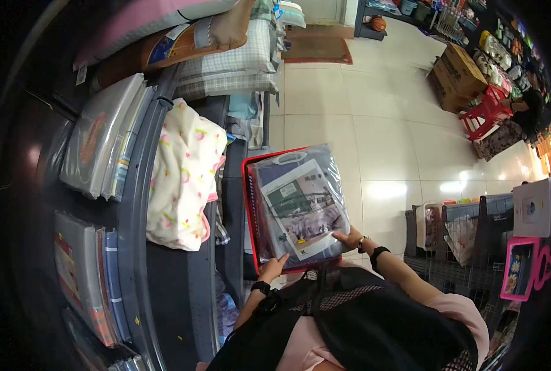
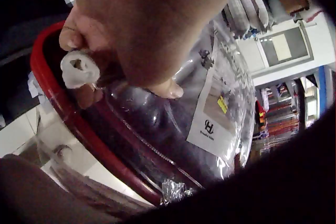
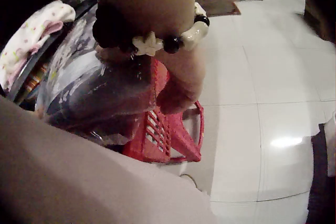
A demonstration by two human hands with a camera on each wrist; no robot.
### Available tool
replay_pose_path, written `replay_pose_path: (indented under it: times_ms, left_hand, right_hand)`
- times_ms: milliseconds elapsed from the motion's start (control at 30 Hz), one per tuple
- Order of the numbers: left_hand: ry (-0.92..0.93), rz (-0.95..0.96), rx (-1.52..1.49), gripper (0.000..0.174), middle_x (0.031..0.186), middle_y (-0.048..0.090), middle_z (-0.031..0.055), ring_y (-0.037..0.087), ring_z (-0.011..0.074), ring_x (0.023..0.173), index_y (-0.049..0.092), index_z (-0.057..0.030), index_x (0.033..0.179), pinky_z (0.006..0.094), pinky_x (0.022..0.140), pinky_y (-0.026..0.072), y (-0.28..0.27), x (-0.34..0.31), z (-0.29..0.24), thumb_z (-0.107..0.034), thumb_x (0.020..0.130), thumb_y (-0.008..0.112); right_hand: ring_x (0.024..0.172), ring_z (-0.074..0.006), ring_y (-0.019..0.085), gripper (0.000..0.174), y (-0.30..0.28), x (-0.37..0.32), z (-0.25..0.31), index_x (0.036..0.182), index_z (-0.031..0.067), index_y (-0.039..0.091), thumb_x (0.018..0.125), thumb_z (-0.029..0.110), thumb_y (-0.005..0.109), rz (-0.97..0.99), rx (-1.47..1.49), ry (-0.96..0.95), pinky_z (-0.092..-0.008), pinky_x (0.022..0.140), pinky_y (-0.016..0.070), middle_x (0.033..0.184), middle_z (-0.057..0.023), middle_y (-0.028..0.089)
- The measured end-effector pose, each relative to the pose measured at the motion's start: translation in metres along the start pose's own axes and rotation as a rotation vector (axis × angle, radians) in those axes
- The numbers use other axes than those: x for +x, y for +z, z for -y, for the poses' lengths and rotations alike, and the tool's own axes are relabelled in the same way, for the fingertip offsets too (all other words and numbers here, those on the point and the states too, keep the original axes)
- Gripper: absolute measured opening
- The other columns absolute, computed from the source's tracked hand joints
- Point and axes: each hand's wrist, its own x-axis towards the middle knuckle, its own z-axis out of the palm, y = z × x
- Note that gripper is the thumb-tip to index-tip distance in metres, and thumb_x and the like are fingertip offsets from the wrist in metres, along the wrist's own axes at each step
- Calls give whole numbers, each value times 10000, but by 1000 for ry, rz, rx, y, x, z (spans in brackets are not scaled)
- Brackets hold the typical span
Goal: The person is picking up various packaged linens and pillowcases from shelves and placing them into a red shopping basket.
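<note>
A clear bedding package with a printed picture card lies in a red plastic basket held in front of my body. My left hand grips the basket's near left edge, thumb on the clear plastic. The left wrist view shows its fingers at the red rim, beside a small white roll. My right hand holds the near right side, thumb over the package. Seen from the right wrist, its fingers curl against the slotted red side; a beaded bracelet circles the wrist.
Dark shelves on the left carry packaged bedding, pillows and a cream patterned blanket. Tiled floor stretches ahead toward a brown mat. Farther right are a cardboard box, a red stool and a wire rack.
</note>
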Motion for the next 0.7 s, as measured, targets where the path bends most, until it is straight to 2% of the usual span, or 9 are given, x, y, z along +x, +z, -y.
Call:
replay_pose_path:
  times_ms: [233,300,333,400,433,467,533,567,700]
  left_hand:
    - [-42,10,155,757,762,586,205,570,329,751,614,-2,766,388,673,407,-16,-2,-28,-669,721,258]
    - [-66,38,127,752,778,583,213,569,335,756,613,-2,774,391,671,409,-20,-6,-31,-667,720,268]
    - [-69,39,125,752,778,583,213,569,335,756,613,-2,774,391,671,409,-19,-10,-30,-667,720,268]
    - [-75,-42,98,751,783,583,215,567,338,771,614,-3,777,390,674,409,-15,-20,-25,-673,710,283]
    - [-78,-43,95,751,783,583,215,567,338,771,614,-3,777,390,674,409,-16,-23,-26,-673,710,283]
    - [-76,-41,60,750,788,582,217,566,341,779,612,1,782,390,680,409,-17,-25,-26,-674,705,293]
    - [-77,-50,22,750,793,581,220,564,343,786,610,4,787,390,685,409,-19,-24,-26,-675,700,303]
    - [-91,-56,6,754,799,580,222,562,348,789,606,10,802,387,683,413,-20,-21,-26,-674,699,306]
    - [-152,-22,-4,765,809,577,228,556,361,797,599,18,827,385,693,417,-25,-30,-33,-680,688,316]
  right_hand:
    - [967,-266,478,754,-5,22,-15,1152,-7,347,635,453,647,91,-56,-25,-336,824,389,1051,-187,492]
    - [1058,-333,398,860,0,13,-8,1233,19,224,621,435,664,-266,-340,125,-346,855,366,1182,-259,343]
    - [1058,-333,398,860,3,-1,10,1233,19,224,621,435,664,-262,-341,125,-346,855,366,1182,-259,343]
    - [1123,-385,305,989,9,-35,62,1281,54,103,576,432,684,-541,-715,-147,-358,885,341,1264,-293,159]
    - [1170,-380,238,973,8,-30,48,1301,150,108,553,349,697,-550,-762,-404,-404,924,289,1289,-273,112]
    - [1170,-380,238,973,10,-38,69,1301,150,108,553,349,697,-546,-764,-407,-404,924,289,1289,-273,112]
    - [1198,-388,156,961,21,-45,113,1301,233,77,564,293,690,-265,-1409,-643,-460,935,245,1294,-260,116]
    - [1205,-397,125,904,25,-39,120,1284,335,119,571,270,672,-83,-1194,-625,-518,926,211,1299,-259,101]
    - [1166,-481,120,858,50,-27,131,1288,350,70,629,326,618,84,-1466,-429,-593,876,201,1296,-268,93]
